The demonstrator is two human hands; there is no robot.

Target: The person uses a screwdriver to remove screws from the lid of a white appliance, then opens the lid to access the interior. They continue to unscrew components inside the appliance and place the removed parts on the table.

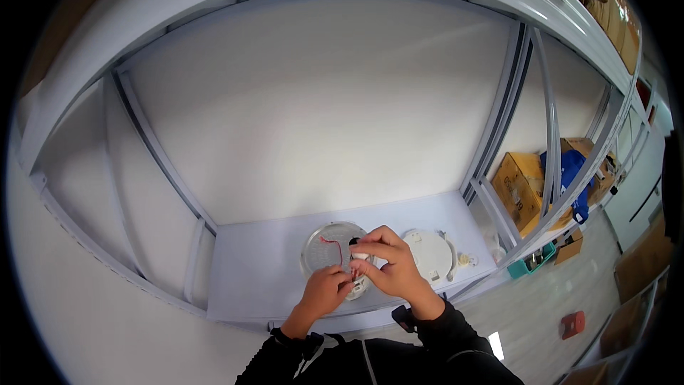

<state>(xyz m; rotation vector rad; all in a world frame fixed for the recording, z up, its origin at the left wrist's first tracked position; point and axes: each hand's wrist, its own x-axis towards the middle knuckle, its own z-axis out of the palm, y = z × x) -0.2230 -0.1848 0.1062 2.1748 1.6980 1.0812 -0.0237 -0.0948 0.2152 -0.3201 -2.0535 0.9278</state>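
Basically, right hand (396, 269) pinches a small white part (361, 256) between fingers over the round dish (313, 255) on the bench (249, 267), probably for steadiness; left hand (324, 292) fingers bunch just below, grip unclear.

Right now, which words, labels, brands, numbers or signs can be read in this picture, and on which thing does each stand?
Yellow box: dark print on its side, too small and slanted to read with certainty.
Round white disc: a few small marks, too small to tell whether they are print.
Small white part in the right hand: none visible.
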